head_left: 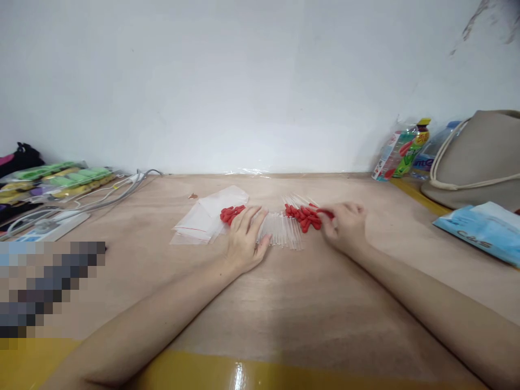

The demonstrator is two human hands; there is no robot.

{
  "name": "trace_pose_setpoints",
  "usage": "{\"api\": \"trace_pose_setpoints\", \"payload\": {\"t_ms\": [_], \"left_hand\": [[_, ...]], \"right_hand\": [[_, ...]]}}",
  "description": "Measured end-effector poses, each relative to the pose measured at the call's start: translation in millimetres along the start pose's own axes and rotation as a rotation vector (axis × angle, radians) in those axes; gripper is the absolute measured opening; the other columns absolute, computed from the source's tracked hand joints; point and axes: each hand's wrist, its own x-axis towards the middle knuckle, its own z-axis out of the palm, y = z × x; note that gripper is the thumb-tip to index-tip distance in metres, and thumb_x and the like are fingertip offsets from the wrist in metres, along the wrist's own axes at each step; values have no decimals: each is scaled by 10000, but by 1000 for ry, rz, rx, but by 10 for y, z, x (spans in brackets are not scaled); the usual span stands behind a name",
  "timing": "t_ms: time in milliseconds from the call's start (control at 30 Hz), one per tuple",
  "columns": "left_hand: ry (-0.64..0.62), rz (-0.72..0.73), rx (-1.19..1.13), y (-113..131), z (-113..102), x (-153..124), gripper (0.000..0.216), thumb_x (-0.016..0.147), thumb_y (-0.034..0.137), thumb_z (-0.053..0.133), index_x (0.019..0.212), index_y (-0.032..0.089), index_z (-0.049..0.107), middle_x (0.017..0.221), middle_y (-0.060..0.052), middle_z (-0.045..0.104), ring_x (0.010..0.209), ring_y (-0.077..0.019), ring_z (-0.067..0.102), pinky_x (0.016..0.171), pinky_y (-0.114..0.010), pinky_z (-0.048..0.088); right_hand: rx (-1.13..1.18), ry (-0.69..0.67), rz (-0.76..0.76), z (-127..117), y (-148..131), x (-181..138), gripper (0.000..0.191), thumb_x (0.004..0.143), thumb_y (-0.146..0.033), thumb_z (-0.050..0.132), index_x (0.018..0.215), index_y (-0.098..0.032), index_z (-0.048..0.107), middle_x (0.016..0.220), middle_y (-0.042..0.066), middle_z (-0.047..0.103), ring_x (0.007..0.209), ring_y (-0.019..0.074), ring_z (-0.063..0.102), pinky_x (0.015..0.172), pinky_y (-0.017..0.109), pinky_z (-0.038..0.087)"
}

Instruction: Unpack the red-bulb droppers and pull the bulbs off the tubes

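Note:
A row of thin clear tubes [280,232] lies on the wooden table in front of me. Red bulb-like ends are bunched in a left cluster [231,214] and a right cluster [304,215]. My left hand [246,238] rests flat on the left part of the tubes, fingers stretched and thumb apart, beside the left red cluster. At the right cluster, my right hand [345,225] has its thumb and fingers closed around a red bulb-like piece [326,213]; the fingers partly cover it. Clear plastic zip bags [203,219] lie left of the tubes.
At the left are packaged green and yellow items [60,179], cables and a white power strip [52,225]. Drink bottles [400,151], a beige bag [475,157] and a blue tissue pack [479,230] stand or lie at the right. A white wall [260,86] borders the table.

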Motion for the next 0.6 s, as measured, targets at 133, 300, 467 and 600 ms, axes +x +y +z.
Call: {"api": "trace_pose_setpoints", "payload": {"t_ms": [133,300,467,600], "left_hand": [[-27,130,86,-16,2,5,385,836,257,510,1212,182,486,1256,-117,514,1210,-272,420,1007,-477,310],[-112,245,86,21,41,11,161,860,210,494,971,199,610,1071,-37,647,1114,-225,528,1032,-504,283],[-106,276,40,45,66,24,136,864,190,489,913,174,615,961,-27,684,1022,-197,592,1020,-470,339],[-114,315,11,43,44,15,124,859,173,492,901,158,608,944,-29,687,1014,-192,597,1045,-467,328]], "right_hand": [[109,-37,-284,-64,-440,-52,81,816,-226,538,776,-214,607,734,-13,682,716,146,557,782,358,266],[182,-82,-350,-53,-562,-75,74,829,-221,533,807,-208,602,733,-24,675,696,129,543,774,349,281],[202,-93,-394,19,-525,-92,178,811,-307,575,965,-224,613,867,-2,689,814,157,566,822,366,288],[220,-105,-441,13,-540,-98,118,831,-292,562,903,-238,638,806,-25,697,802,147,570,840,372,291]]}}
